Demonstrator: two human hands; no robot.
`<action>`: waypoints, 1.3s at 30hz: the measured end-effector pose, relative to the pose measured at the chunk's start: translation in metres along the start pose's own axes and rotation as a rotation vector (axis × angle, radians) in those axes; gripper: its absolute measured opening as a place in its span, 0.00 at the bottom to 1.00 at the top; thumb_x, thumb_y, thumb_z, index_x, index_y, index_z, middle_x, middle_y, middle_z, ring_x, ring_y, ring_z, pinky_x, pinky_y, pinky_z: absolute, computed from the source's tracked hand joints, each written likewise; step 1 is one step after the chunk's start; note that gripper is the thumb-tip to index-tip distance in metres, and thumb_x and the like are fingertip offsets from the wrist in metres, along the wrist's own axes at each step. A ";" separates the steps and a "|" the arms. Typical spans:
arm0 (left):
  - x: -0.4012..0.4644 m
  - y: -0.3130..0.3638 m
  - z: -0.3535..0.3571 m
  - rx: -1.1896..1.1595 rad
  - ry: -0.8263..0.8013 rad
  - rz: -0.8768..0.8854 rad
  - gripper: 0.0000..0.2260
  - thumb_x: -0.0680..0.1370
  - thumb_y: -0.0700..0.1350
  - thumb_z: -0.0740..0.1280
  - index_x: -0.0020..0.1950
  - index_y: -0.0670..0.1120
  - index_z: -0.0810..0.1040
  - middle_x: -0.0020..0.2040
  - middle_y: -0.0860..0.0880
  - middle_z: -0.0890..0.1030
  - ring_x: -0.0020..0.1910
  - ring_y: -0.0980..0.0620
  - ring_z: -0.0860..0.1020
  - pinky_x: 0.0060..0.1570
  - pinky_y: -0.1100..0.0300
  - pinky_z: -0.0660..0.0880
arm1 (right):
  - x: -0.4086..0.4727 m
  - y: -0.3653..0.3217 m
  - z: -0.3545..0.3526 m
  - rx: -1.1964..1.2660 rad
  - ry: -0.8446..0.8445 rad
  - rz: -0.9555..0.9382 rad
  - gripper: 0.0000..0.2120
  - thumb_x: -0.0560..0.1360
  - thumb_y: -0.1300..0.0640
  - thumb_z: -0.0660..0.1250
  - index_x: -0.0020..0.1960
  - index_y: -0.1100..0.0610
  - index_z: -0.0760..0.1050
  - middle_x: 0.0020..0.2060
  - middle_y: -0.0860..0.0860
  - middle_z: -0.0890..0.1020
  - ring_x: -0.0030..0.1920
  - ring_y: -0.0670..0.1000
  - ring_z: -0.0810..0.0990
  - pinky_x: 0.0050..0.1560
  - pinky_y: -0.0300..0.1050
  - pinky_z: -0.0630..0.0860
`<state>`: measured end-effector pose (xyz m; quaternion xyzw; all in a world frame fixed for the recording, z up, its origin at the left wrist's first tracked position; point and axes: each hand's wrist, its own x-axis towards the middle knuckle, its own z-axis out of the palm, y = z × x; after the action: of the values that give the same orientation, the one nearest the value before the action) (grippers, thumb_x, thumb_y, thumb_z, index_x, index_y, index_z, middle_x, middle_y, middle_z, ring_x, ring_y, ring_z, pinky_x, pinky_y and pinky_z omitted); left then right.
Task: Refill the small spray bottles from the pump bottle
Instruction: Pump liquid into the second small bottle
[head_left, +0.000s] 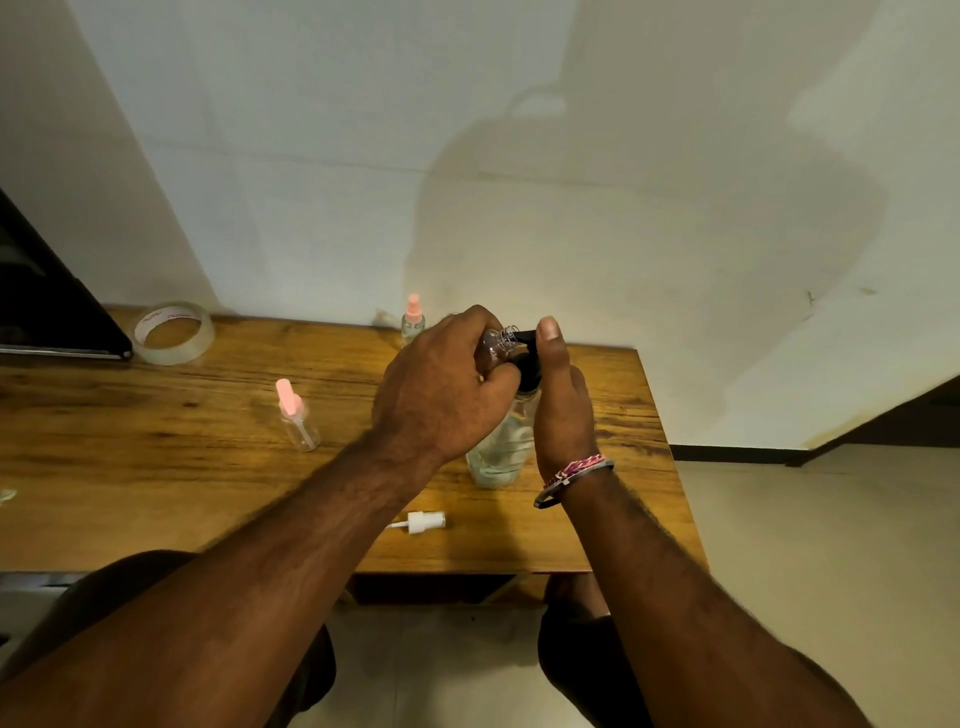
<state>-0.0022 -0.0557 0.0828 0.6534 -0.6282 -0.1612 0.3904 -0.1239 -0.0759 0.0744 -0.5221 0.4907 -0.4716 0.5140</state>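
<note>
the left hand (447, 384) curls around a small clear spray bottle (496, 344), holding it tipped so its open threaded neck points at the black pump head (527, 358) of the pump bottle (501, 447). the right hand (561, 405) wraps the pump bottle's neck from the other side, thumb raised and pressed against the black spout; whether the thumb is pushing the pump down cannot be told. the two hands touch across the pump head, and the small bottle's mouth sits right at the nozzle.

the pump bottle stands upright on the wooden table (156, 441), just below the two grips, clear with some liquid in it. nearer the person than the grip, a white spray cap (423, 522) with its dip tube lies on its side. left of the grip stands a small bottle with a pink sprayer (296, 415), well apart from the hands. just behind the left hand, by the wall, stands another pink-topped bottle (413, 319). far left of the grip rests a roll of clear tape (174, 332), beside a dark flat object (47, 306). a bracelet (574, 475) circles the right wrist.
</note>
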 end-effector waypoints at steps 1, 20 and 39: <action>0.000 0.001 0.000 -0.002 -0.002 0.000 0.09 0.77 0.49 0.70 0.57 0.50 0.78 0.44 0.54 0.80 0.41 0.55 0.77 0.35 0.61 0.67 | 0.000 0.001 0.000 -0.002 -0.013 -0.006 0.25 0.79 0.34 0.55 0.45 0.48 0.85 0.44 0.49 0.88 0.49 0.45 0.86 0.50 0.38 0.78; -0.002 -0.008 0.007 -0.039 -0.032 -0.024 0.09 0.76 0.47 0.70 0.56 0.51 0.77 0.44 0.55 0.80 0.41 0.56 0.77 0.37 0.59 0.69 | 0.005 0.004 0.001 0.014 0.090 -0.034 0.20 0.86 0.55 0.57 0.39 0.51 0.80 0.29 0.38 0.84 0.34 0.34 0.81 0.35 0.27 0.74; 0.001 -0.009 0.002 -0.025 -0.025 -0.022 0.10 0.76 0.48 0.71 0.57 0.51 0.79 0.44 0.56 0.80 0.41 0.56 0.78 0.37 0.60 0.69 | 0.006 0.010 0.006 -0.003 0.126 -0.047 0.20 0.85 0.49 0.60 0.42 0.54 0.85 0.35 0.47 0.87 0.39 0.42 0.85 0.39 0.31 0.77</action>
<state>0.0030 -0.0581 0.0750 0.6535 -0.6237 -0.1816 0.3886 -0.1180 -0.0815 0.0645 -0.5037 0.5103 -0.5147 0.4700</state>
